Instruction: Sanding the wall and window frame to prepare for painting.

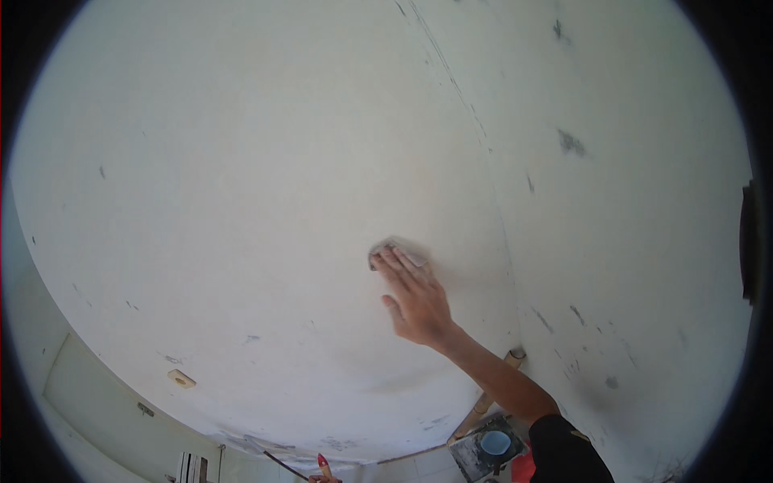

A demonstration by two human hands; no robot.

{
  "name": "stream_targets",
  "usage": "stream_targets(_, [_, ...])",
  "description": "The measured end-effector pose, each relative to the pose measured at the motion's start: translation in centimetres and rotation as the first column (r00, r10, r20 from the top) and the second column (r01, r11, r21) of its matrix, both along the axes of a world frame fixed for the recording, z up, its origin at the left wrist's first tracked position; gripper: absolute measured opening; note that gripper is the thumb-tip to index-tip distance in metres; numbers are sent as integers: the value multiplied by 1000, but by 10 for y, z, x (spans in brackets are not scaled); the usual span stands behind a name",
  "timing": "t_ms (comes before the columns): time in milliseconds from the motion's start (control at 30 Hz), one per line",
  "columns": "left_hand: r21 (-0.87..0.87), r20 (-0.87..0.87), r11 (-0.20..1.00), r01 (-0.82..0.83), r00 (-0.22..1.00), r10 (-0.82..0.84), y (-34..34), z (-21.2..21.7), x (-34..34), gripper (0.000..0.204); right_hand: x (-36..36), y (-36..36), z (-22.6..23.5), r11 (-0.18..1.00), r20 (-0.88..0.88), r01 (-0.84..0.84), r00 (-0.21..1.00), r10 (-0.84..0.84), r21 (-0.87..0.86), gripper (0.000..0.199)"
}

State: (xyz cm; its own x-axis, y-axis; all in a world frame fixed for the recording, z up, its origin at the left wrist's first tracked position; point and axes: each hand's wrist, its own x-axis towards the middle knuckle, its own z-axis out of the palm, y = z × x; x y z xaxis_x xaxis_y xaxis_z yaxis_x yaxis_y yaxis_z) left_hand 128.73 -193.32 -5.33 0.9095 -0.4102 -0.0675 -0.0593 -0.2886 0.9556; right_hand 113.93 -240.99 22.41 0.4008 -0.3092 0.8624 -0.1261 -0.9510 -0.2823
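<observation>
I saw my right hand (417, 299) stretched up and pressed flat against the white wall (241, 185); the fingers (400, 270) lay close together and nearly straight, the thumb held a little apart on the left side; under the fingertips sat a small grey sanding pad (394, 251), pinned to the plaster by the flat of the hand rather than gripped in a fist; the pad showed only at its upper edge and its right corner, the rest being covered by the fingers. The bare forearm ran down and to the right into a dark sleeve (564, 447) at the lower edge. My left hand did not show at all.

The pad rested just left of a faint vertical seam (483, 145) that bent down the wall; to the right of that seam the surface carried several dark scuffs (571, 143), and a few smaller marks dotted the left part. Low on the left I made out a small beige wall plate (181, 378). Near the bottom, beside the forearm, a wooden pole (485, 396) leaned toward the wall, and below it stood a grey tray holding a round pale blue lid or tub (495, 442); I could not tell which. A red-tipped tool (323, 464) poked up at the lower edge, well apart from the hand.
</observation>
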Motion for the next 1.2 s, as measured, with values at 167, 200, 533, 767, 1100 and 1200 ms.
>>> stream_targets(167, [-86, 126, 996, 18, 992, -7, -19, 45, -2, 14, -3, -40, 67, 983, 263, 182, 949, -176, 3, 71])
stream_targets(200, [-93, 123, 995, 30, 992, -19, -25, 55, -1, 14, -7, -45, 85, 967, 344, 254, 909, -234, -13, 71])
stream_targets(533, [-233, 73, 972, 15, 997, 2, -24, 33, 10, 12, -7, -32, 66, 978, 178, 183, 970, -163, -103, 69])
stream_targets(767, [-240, 192, 967, -80, 973, 128, -13, 65, 17, 11, -5, -62, 187, 935, 438, 341, 858, -267, -98, 64])
stream_targets(1100, [-280, 63, 957, -78, 993, 100, -33, 70, 34, 11, 19, -36, 214, 908, 370, 262, 920, -131, -328, 71])
stream_targets(1200, [-353, 39, 930, -104, 991, 126, -65, 151, -24, 11, 5, -41, 197, 929, 245, 219, 958, -147, -300, 69])
